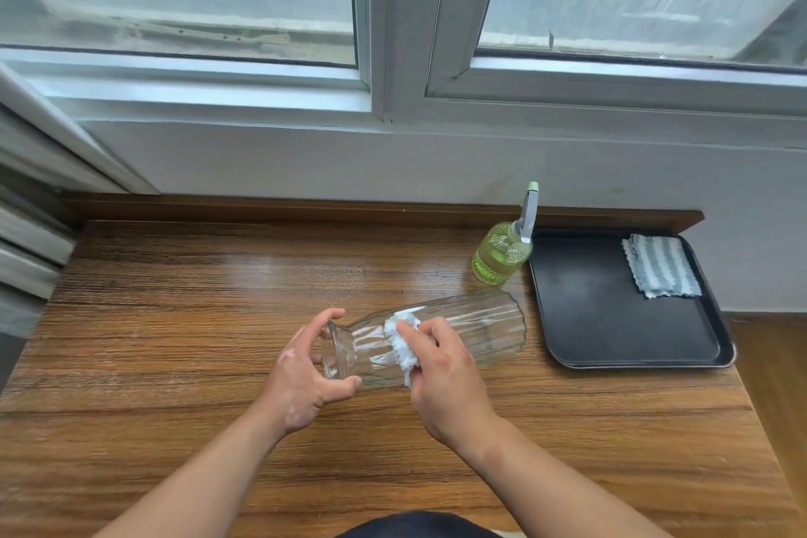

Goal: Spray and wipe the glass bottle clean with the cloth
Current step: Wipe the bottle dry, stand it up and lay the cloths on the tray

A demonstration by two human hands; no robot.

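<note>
A: Head view, only one. Glass bottle (pixel 436 339) held on its side, near-centre over the desk (pixel 218 297), mouth pointing left, base to the right. Can't tell whether it rests on the wood or hangs just above it.

B: Grips?

A: Left hand (pixel 305 380) curled around the mouth rim, fingers over the top, thumb underneath; that grip is clasped on the bottle. Right hand (pixel 441 367) pinches a bunched white cloth (pixel 401 341) and presses it against the bottle's narrow part, just right of the flared mouth.

B: So wiping in progress, by my reading. Where's the sprayer?

A: Green spray bottle (pixel 502 253) stands upright, far and right of the glass, just beside a black tray (pixel 611 341). A folded striped cloth (pixel 661 266) lies in the tray's far right corner. Untouched, both.

B: Risks?

A: Ribbed glass, likely wet. The left grip holds only the rim, so a hard push from the cloth could turn or slide the bottle out of the fingers. The base end is unsupported by any hand; if it swings right it meets the tray edge, or further on the sprayer.

B: Anything else?

A: The cloth is a small wad, so the wide right half stays uncovered unless the hand travels. Pressing harder there tips load away from the holding grip.
</note>
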